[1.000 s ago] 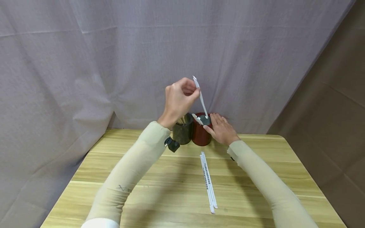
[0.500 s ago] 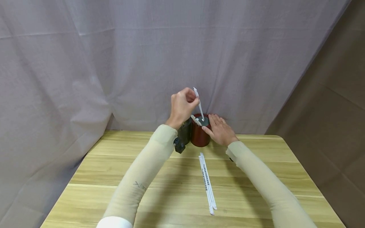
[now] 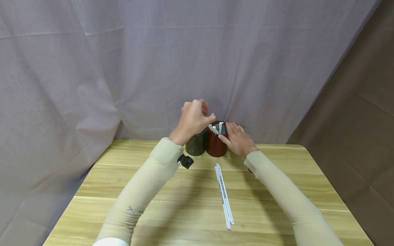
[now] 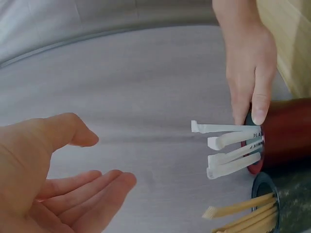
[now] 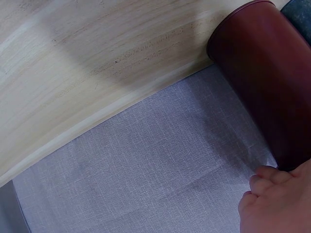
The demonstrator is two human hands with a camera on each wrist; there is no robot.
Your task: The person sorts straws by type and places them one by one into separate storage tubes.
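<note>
Here, on the far left of the scene, a grey-lilac cloth backdrop (image 3: 92,68) hangs behind a pale wooden table (image 3: 123,191). The left hand (image 3: 193,118) hovers above the two holders at the table's far edge, empty; in the left wrist view its fingers (image 4: 92,187) lie loosely spread with the thumb apart, gripping nothing. A small black device (image 3: 185,161) is strapped at that wrist over a beige sleeve (image 3: 144,191).

Just below the left hand stands a dark green cylindrical holder (image 3: 196,144), with tan wooden sticks (image 4: 243,213) poking out of it. Touching its right side is a dark red cylindrical holder (image 3: 215,145), which carries several white paper-wrapped sticks (image 4: 228,153); they lean out over its rim, their ends fanned a little apart.

The right hand (image 3: 238,140) rests against the red holder's right side, its fingers straight along the wall and rim; the left wrist view shows a fingertip (image 4: 260,109) on the rim beside the white sticks. The right wrist view shows only knuckles next to the red wall.

Nearer the person, between the two forearms, two long white wrapped sticks (image 3: 224,195) lie side by side on the table, touching each other, well apart from the holders.

At the right edge, a brown cloth (image 3: 354,119) hangs beside the table.
</note>
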